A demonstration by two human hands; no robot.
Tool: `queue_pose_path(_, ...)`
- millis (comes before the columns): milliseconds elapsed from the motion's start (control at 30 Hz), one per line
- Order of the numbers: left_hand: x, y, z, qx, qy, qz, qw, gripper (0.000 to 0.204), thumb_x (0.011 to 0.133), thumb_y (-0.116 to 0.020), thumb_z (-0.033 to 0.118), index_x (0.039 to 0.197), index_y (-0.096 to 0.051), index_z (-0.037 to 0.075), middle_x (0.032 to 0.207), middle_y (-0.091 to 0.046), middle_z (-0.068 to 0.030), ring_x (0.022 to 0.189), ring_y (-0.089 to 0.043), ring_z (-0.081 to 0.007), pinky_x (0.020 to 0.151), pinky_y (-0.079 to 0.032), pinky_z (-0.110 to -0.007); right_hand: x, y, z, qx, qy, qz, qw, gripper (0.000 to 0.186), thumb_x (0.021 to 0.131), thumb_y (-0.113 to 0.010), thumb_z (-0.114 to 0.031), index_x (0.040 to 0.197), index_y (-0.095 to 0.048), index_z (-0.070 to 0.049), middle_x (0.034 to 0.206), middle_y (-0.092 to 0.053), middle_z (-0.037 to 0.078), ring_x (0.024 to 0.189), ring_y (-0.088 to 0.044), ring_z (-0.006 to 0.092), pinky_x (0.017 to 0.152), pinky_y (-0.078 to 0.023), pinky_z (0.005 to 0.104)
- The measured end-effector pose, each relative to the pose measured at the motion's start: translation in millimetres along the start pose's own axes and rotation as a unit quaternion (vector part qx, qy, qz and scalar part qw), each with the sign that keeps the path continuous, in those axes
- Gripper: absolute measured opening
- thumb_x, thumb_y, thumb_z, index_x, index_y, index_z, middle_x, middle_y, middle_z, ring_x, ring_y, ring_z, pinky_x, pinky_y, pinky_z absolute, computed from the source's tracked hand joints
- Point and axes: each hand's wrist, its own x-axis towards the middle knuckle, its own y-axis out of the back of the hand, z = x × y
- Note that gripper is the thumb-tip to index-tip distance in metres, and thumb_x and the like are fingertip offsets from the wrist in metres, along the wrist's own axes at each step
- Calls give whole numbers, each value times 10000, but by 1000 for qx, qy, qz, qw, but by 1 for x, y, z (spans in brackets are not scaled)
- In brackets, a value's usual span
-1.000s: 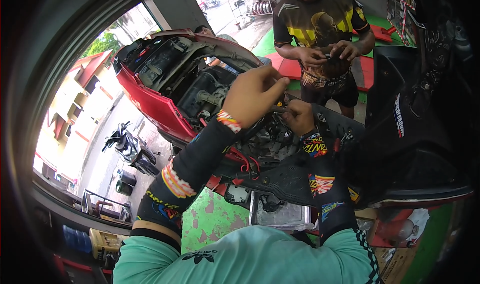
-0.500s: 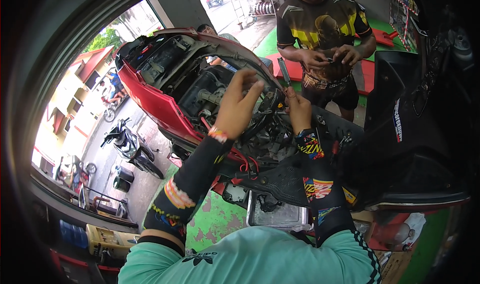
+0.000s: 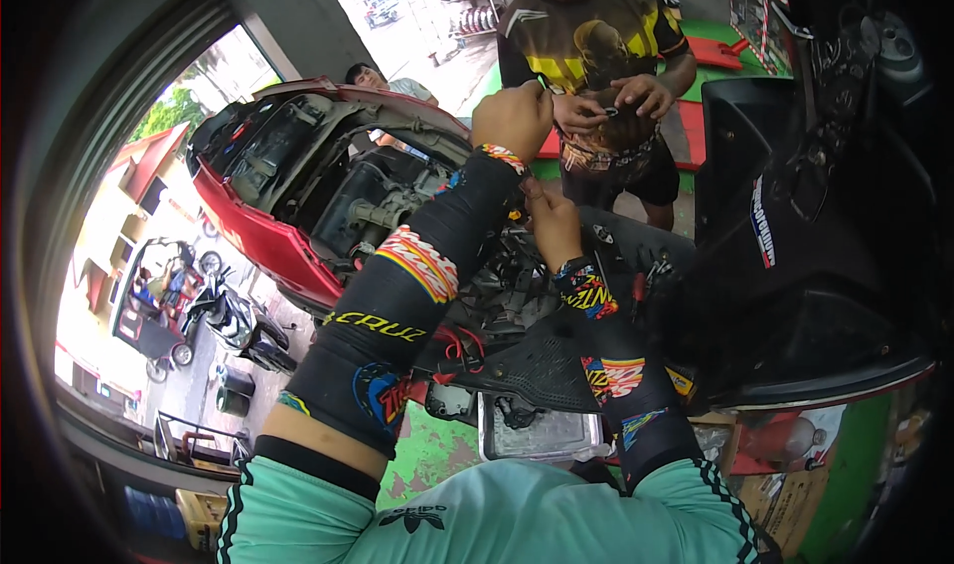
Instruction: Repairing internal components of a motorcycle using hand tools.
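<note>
My left hand [image 3: 512, 122] is raised over the opened red scooter [image 3: 266, 224], its fingers closed. What they hold, if anything, is hidden behind the hand. Just below and to the right, my right hand [image 3: 554, 224] has its thumb and fingers pinched, in the same grip that showed a slim grey metal tool half a second ago. The tool is now mostly covered by my left hand and wrist. Under my forearms lie the scooter's bare engine parts [image 3: 502, 301], partly hidden by my left sleeve. Red tubing [image 3: 459, 347] hangs at their near side.
A person [image 3: 606, 77] stands across the scooter, both hands around a small object. Another person [image 3: 368, 75] is behind the red body. A metal tray [image 3: 547, 443] sits below the black footboard [image 3: 527, 373]. The scooter's dark front end [image 3: 775, 296] rises at right.
My left hand has gone from open beside the right hand to closed, farther up and forward, near the tool's upper end. My view has shifted to the right.
</note>
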Motion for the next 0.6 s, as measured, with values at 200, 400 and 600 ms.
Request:
queue_pose_path(200, 20, -25, -5, 6, -42, -85, 995, 297, 918, -570, 355, 938, -749, 119, 771, -704, -167, 739, -689, -365, 714, -548, -472, 0, 2, -5, 61, -38, 25, 997, 579, 983, -565, -531, 1040, -715, 25, 752, -618, 16, 622, -552, 87, 564, -452, 249)
queue_pose_path(400, 39, -56, -11, -61, -64, -213, 973, 359, 899, -561, 347, 1022, -745, 63, 936, -714, -204, 910, -684, -378, 851, -529, -466, 0, -7, 2, 114, -23, 94, 989, 561, 1006, -536, -475, 804, -642, 37, 627, -586, 70, 522, -600, 154, 521, -466, 320)
queue_pose_path(600, 45, -95, -17, -110, -109, -267, 951, 387, 875, -575, 362, 1000, -743, 37, 915, -719, -199, 881, -695, -364, 827, -534, -440, -5, -8, 1, 172, -67, 117, 976, 489, 1020, -539, -412, 871, -641, 42, 743, -602, 53, 592, -596, 129, 549, -487, 281)
